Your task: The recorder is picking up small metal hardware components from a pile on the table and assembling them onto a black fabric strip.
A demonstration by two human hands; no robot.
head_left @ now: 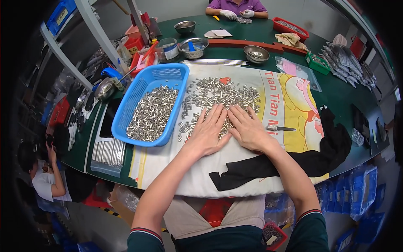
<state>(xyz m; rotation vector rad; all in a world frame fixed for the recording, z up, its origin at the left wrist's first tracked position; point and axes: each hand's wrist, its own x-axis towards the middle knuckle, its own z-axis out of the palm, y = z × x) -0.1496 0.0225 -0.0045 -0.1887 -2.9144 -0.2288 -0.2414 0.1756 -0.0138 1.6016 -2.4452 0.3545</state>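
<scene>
Small silvery metal pins (210, 93) lie heaped and spread over a printed white and yellow towel (163, 168). My left hand (208, 131) rests palm down on the near part of the heap, fingers stretched out. Beside it my right hand (248, 129) lies flat too, its fingers pointing away from me; the two thumbs nearly meet. Neither hand grips anything, and the pins beneath the palms are hidden. Left of the heap stands a blue plastic basket (181, 90) with many more pins (153, 113) in it. A small tool with a dark handle (286, 129) lies right of my right hand.
Black cloth (252, 169) lies under my right forearm. Metal bowls (257, 53), thin rods (216, 62) and a green box (317, 63) stand or lie beyond the towel. Bagged rods (108, 153) are at left. Across the table sits a gloved person (237, 10); another person (52, 178) is at left.
</scene>
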